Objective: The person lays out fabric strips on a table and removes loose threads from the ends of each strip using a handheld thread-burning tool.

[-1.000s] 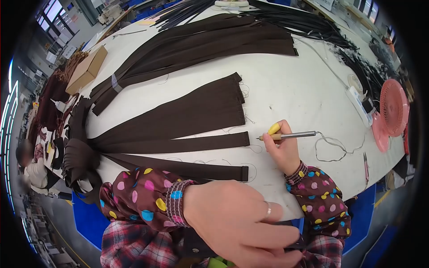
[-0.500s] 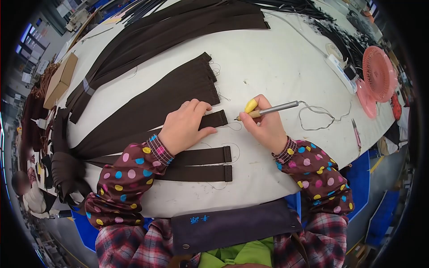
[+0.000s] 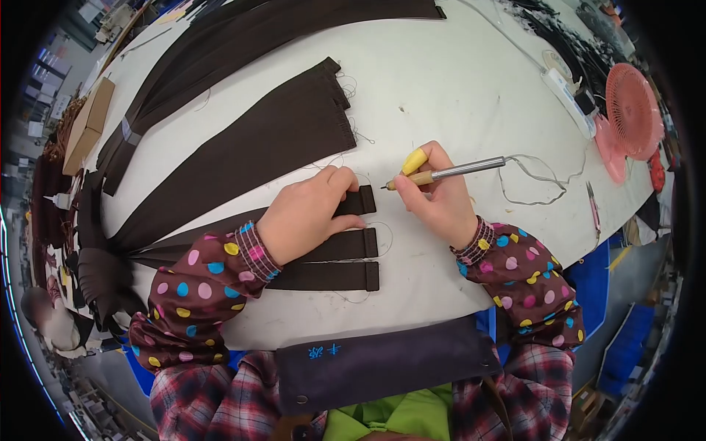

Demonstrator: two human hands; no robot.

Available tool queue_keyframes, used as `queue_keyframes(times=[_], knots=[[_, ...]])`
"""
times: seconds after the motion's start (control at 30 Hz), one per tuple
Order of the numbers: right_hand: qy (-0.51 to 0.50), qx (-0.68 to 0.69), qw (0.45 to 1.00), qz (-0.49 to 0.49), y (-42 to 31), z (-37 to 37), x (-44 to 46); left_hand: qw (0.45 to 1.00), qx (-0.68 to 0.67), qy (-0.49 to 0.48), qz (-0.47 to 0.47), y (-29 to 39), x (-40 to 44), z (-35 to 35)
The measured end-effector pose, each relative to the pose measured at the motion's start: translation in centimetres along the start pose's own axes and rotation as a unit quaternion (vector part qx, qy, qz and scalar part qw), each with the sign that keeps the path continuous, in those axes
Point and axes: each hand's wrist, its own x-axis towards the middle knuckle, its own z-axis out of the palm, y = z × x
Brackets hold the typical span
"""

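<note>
Beneath my left hand [image 3: 305, 213] lies a dark brown fabric strip [image 3: 364, 199], held near its stitched end between the thumb and curled fingers. My right hand [image 3: 441, 195] grips a soldering iron [image 3: 467, 168] with a wooden grip and a metal tube, its tip pointing left, just off the strip's end. A yellow cover [image 3: 414, 161] sits on one right finger. Two more strips lie nearer to me, a middle strip [image 3: 346, 245] and a lower strip [image 3: 323, 276], with loose threads at their ends. Farther off, a fanned stack of brown strips [image 3: 257, 147] trails threads.
A tied bundle of long strips [image 3: 213, 62] crosses the far table. On the right are a power strip [image 3: 570, 103], a pink fan [image 3: 634, 110], the iron's cord [image 3: 540, 192] and a pink-handled tool [image 3: 593, 209]. A cardboard box [image 3: 90, 125] stands left.
The strip under my left hand has come toward me, closer to the two lower strips and farther from the stack. My right hand has kept the iron near its end. The view has shifted slightly.
</note>
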Motion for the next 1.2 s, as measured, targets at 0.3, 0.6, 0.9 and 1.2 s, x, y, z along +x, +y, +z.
queue_keyframes(times=[0.3,0.6,0.9,1.2], knots=[[-0.03,-0.003,0.999,0.028,0.3,0.5,-0.6,0.993,-0.117,-0.003,0.006,-0.3,0.8,0.8],[-0.038,-0.046,0.998,0.016,0.3,0.6,-0.7,0.967,-0.249,-0.014,-0.058,-0.8,1.0,0.6],[-0.041,-0.091,0.995,0.014,0.4,0.8,-0.6,0.969,-0.236,-0.004,-0.078,-0.6,0.8,0.7],[-0.061,-0.085,0.994,0.038,-0.2,0.8,-0.6,0.969,-0.229,-0.018,-0.089,-0.7,0.8,0.6]])
